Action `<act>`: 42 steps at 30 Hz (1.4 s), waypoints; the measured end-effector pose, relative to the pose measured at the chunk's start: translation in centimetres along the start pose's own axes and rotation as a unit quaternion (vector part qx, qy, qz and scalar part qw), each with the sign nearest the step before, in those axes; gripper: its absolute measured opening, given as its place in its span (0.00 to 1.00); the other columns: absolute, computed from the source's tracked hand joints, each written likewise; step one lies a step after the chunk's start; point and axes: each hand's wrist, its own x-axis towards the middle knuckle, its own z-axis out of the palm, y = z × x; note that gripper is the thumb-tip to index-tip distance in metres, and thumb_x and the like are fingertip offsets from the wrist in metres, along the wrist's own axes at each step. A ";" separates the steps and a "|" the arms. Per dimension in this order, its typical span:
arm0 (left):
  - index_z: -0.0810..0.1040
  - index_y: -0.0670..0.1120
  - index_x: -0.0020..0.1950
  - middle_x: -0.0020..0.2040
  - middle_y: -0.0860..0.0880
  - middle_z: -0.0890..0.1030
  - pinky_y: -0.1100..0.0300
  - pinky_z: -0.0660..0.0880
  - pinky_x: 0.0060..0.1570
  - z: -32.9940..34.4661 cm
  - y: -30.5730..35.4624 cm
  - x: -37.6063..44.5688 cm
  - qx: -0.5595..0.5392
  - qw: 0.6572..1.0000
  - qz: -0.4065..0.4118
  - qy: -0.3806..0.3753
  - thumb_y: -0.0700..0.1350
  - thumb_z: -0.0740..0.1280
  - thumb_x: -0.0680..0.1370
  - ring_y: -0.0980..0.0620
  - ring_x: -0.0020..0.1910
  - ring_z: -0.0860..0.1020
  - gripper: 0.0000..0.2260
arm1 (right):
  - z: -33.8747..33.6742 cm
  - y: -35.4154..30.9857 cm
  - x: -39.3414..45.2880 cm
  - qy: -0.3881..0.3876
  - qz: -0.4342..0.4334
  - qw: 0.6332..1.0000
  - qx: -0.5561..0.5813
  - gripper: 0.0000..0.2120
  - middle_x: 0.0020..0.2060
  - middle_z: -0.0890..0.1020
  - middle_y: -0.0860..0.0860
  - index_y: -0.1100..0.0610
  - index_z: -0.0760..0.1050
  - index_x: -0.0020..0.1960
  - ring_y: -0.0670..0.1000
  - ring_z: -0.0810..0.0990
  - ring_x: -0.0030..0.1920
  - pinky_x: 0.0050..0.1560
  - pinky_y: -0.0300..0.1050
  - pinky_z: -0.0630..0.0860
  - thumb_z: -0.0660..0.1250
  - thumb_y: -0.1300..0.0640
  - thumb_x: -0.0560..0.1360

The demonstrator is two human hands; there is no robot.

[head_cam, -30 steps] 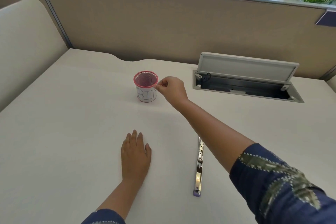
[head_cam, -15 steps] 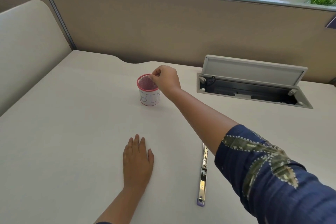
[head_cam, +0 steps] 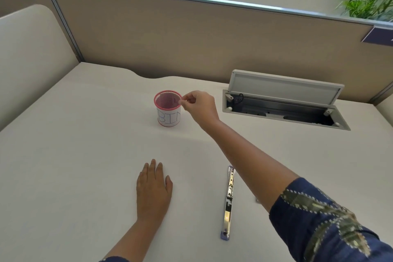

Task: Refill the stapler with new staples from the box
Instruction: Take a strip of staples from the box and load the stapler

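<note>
The stapler (head_cam: 228, 202) lies opened out flat on the desk, a long chrome strip with a purple end nearest me. My right hand (head_cam: 198, 106) reaches over it to the right rim of a pink mesh cup (head_cam: 168, 108) labelled BIN. Its thumb and forefinger are pinched together at the rim and its other fingers are curled. Nothing shows between the fingertips. My left hand (head_cam: 153, 189) rests flat on the desk, palm down, left of the stapler. No staple box is in view.
An open cable hatch (head_cam: 282, 100) with its raised lid is set into the white desk (head_cam: 74, 155) at the back right. A small grey bit (head_cam: 257, 200) lies just right of the stapler, under my forearm. Beige partition panels close off the back and left.
My right hand went from the cup's right rim to above its mouth, then back to the right rim. The left hand and the stapler stayed put.
</note>
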 end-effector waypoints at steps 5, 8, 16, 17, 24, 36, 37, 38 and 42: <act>0.73 0.36 0.63 0.65 0.36 0.74 0.43 0.68 0.64 0.1 -0.1 -0.1 -0.001 1.000 0.003 -0.006 0.48 0.52 0.76 0.37 0.66 0.70 0.23 | -2.8 3.1 -4.4 -0.010 0.009 1.000 0.021 0.03 0.33 0.81 0.49 0.58 0.81 0.44 0.42 0.78 0.32 0.35 0.28 0.73 0.70 0.59 0.72; 0.71 0.37 0.65 0.68 0.38 0.71 0.44 0.65 0.67 0.3 -0.2 -0.1 0.003 1.000 0.000 -0.009 0.43 0.62 0.77 0.38 0.69 0.67 0.18 | -4.6 5.9 -7.6 0.006 0.039 0.999 0.023 0.01 0.31 0.81 0.47 0.55 0.80 0.41 0.41 0.78 0.31 0.33 0.24 0.71 0.70 0.59 0.71; 0.70 0.37 0.66 0.69 0.37 0.70 0.44 0.63 0.68 0.7 -0.3 0.0 0.000 1.000 0.001 -0.007 0.42 0.62 0.76 0.38 0.70 0.65 0.19 | -7.7 14.2 -17.8 0.045 0.073 0.989 -0.119 0.03 0.43 0.77 0.44 0.50 0.77 0.46 0.42 0.75 0.44 0.45 0.35 0.69 0.69 0.56 0.72; 0.70 0.36 0.66 0.69 0.37 0.70 0.44 0.63 0.68 0.8 -0.3 0.0 0.000 1.000 0.002 -0.006 0.42 0.62 0.77 0.38 0.70 0.65 0.19 | -7.9 14.8 -18.6 0.060 0.074 0.987 -0.131 0.05 0.45 0.75 0.43 0.50 0.77 0.48 0.43 0.74 0.47 0.46 0.36 0.68 0.69 0.56 0.73; 0.70 0.36 0.65 0.68 0.37 0.70 0.43 0.64 0.67 1.1 -0.5 0.0 -0.007 1.000 0.007 0.008 0.42 0.63 0.76 0.38 0.70 0.65 0.19 | -7.9 16.8 -21.7 0.164 0.161 0.970 -0.074 0.15 0.48 0.70 0.45 0.51 0.72 0.52 0.47 0.70 0.51 0.48 0.39 0.67 0.74 0.56 0.68; 0.69 0.37 0.66 0.71 0.40 0.68 0.47 0.60 0.70 0.6 -0.6 0.3 -0.095 0.995 -0.025 -0.007 0.41 0.62 0.77 0.42 0.72 0.61 0.18 | -7.6 17.2 -21.8 0.153 0.221 0.960 -0.077 0.20 0.51 0.73 0.53 0.58 0.66 0.57 0.55 0.73 0.53 0.45 0.43 0.68 0.71 0.56 0.70; 0.69 0.37 0.65 0.69 0.40 0.69 0.46 0.61 0.69 0.4 -0.3 0.3 -0.125 0.991 -0.042 -0.005 0.40 0.62 0.77 0.41 0.71 0.63 0.17 | -7.7 17.1 -21.9 0.152 0.219 0.961 -0.072 0.20 0.51 0.73 0.52 0.58 0.66 0.57 0.55 0.73 0.53 0.45 0.43 0.68 0.71 0.56 0.70; 0.70 0.37 0.64 0.67 0.39 0.71 0.46 0.63 0.67 0.2 0.2 0.3 -0.157 0.986 -0.062 0.004 0.40 0.63 0.76 0.40 0.69 0.65 0.16 | -7.9 16.9 -22.1 0.153 0.214 0.962 -0.070 0.19 0.50 0.73 0.52 0.57 0.67 0.57 0.54 0.73 0.52 0.45 0.43 0.69 0.71 0.56 0.70; 0.72 0.40 0.61 0.60 0.40 0.74 0.49 0.69 0.59 -0.6 3.8 -1.0 -0.285 0.954 -0.087 0.021 0.39 0.63 0.76 0.41 0.61 0.70 0.13 | -8.2 15.6 -23.1 0.157 0.179 0.969 -0.064 0.18 0.48 0.73 0.48 0.50 0.66 0.53 0.50 0.75 0.47 0.40 0.42 0.70 0.72 0.53 0.70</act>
